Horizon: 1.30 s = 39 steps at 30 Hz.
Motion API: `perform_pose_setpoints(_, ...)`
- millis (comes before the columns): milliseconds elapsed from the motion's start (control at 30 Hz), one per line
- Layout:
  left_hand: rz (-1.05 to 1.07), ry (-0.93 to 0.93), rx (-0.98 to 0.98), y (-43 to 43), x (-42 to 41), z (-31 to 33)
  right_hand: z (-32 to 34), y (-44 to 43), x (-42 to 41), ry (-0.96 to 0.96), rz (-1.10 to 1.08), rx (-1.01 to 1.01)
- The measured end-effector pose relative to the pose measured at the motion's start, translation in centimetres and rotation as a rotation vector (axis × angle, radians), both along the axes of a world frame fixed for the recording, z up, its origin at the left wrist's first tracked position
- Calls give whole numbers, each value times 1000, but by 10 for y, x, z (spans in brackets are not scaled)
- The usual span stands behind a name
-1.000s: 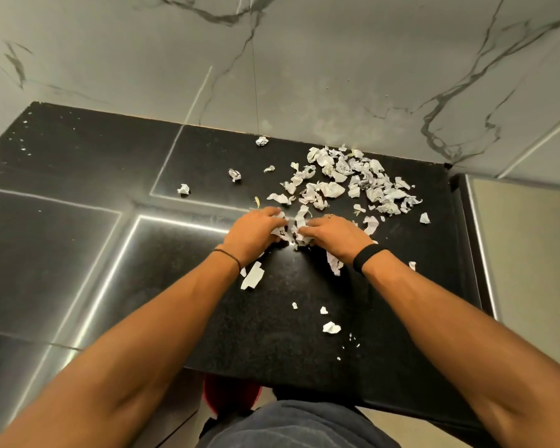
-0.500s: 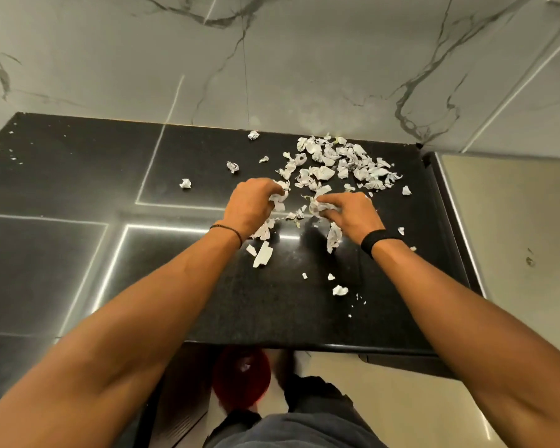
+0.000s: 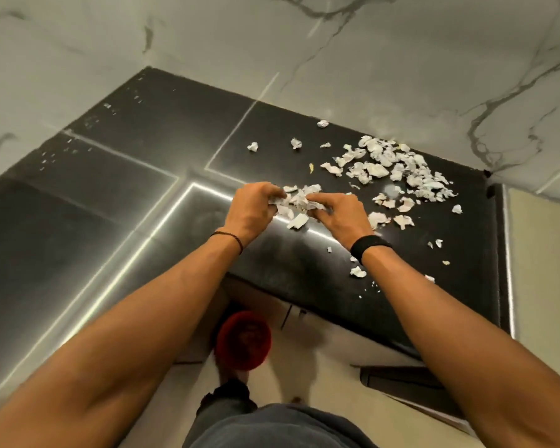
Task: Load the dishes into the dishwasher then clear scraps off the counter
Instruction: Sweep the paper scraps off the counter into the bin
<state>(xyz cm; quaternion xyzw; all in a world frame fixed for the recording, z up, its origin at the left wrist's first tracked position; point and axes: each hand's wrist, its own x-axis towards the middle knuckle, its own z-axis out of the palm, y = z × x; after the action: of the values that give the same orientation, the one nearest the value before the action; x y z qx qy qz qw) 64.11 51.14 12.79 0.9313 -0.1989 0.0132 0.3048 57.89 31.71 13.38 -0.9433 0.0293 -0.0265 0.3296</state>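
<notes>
Torn white paper scraps (image 3: pixel 398 169) lie scattered over the back right of the black counter (image 3: pixel 304 266). Between my two hands sits a gathered bunch of scraps (image 3: pixel 299 202), lifted a little above the counter. My left hand (image 3: pixel 251 210) grips the bunch from the left with curled fingers. From the right, my right hand (image 3: pixel 340 215) pinches the same bunch. A few loose scraps (image 3: pixel 358 272) lie near the counter's front edge, by my right wrist.
A marble wall (image 3: pixel 369 59) stands behind the counter. A red round bin (image 3: pixel 243 339) sits on the floor below the counter's front edge, beside my legs. A beige surface (image 3: pixel 543 270) adjoins the counter on the right. Small single scraps (image 3: pixel 253 146) lie farther left.
Both hands have scooped scraps together and lifted the bunch off the counter, toward the front edge. The view has tilted, and the red bin shows more fully.
</notes>
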Motion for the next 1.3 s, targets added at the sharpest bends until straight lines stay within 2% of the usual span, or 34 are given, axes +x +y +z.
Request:
perform_pose_setpoints(233,339,79,-31,53,-118,-24,-32,48,-53,-2,209,153)
perform_pose_setpoints(433,492,191,-32,81,-197,-48,-46,83,-102,151,282,262)
perform_pose_setpoints(700,606,356,-54,98,-243,-105,-93,115,-147,281,336,283)
perform_pose_setpoints(867,643,505,-85,112,-240,-205,-200,139,-144,466,328,278)
perform_pose_setpoints(967,680,590,-54,116,-221,-298,-301,148,-127,563,163,286)
perform_pose_setpoints(1067,551,524,-29,116,-207,-376,-384,151,-113,586,82,227)
perform_pose_setpoints(1167,523,407,-30,114,-197,-440,-459,156,-105,529,154,228)
perform_pose_setpoints(1300,498,462,-24,111,-188,-496,-531,147,-102,526,163,180)
